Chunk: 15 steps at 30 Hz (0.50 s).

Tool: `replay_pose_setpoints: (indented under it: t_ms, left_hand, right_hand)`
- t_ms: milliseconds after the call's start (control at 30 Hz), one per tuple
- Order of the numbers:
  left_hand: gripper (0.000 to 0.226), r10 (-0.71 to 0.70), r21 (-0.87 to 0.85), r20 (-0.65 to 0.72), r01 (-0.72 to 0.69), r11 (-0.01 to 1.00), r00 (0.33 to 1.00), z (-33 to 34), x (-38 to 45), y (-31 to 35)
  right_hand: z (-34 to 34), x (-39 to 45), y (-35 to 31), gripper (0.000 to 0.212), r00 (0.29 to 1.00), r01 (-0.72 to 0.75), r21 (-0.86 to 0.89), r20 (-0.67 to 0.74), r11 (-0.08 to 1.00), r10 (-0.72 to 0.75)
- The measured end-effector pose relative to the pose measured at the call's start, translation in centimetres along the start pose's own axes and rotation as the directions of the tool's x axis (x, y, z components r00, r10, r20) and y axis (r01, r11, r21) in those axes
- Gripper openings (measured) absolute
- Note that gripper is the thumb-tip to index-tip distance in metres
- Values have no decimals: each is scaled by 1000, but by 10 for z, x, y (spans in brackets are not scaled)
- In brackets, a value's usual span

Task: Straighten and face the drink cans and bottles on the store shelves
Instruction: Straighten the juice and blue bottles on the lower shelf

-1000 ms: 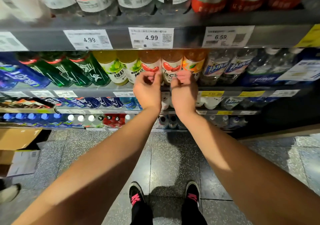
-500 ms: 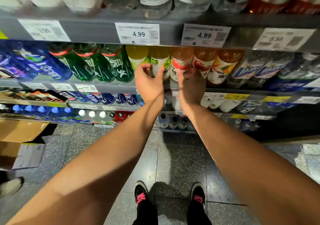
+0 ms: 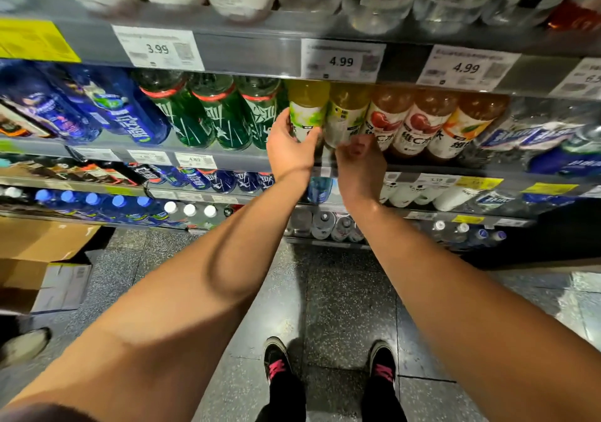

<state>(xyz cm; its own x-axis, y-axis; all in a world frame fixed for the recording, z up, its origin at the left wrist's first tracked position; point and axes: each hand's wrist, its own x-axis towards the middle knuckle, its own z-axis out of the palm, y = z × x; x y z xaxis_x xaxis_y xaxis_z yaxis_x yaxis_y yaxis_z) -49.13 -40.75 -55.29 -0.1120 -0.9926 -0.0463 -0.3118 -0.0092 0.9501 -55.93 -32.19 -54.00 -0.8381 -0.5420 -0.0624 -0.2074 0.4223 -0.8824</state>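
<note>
Left hand [image 3: 289, 148] wrapped round lower body of yellow-green bottle [image 3: 305, 112] – grip low, likely to twist label forward. Its neighbour bottle [image 3: 344, 116] at 3 o'clock, touching. Right hand [image 3: 359, 161] blurred below that one, fingers curled, loose; can't tell if holding anything. Green bottles [image 3: 224, 112] at 9 o'clock, red-label bottles [image 3: 409, 122] at 3 – labels already face out.

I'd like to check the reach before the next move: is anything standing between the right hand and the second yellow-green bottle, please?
Nothing visible does. The right hand is just below and in front of the second yellow-green bottle, with no item between them; the left hand grips the neighbouring bottle beside it.
</note>
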Motion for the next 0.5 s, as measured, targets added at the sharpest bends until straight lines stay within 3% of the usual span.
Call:
replay_pose_setpoints:
  t_ms: [167, 233, 333, 500]
  left_hand:
    - [53, -29, -16, 127, 31, 999, 992, -36, 1, -3]
    - [40, -24, 24, 54, 23, 999, 998, -63, -1, -6]
    - [32, 45, 104, -107, -33, 994, 993, -110, 3, -15]
    - [55, -43, 116, -227, 70, 991, 973, -164, 41, -27]
  right_hand:
    - [24, -18, -23, 25, 994, 53, -6, 100, 999, -52]
    - [38, -26, -33, 24, 985, 95, -10, 147, 995, -92]
    - [63, -36, -50, 38, 973, 114, -17, 202, 993, -108]
    - [100, -46, -64, 60, 977, 137, -50, 172, 989, -126]
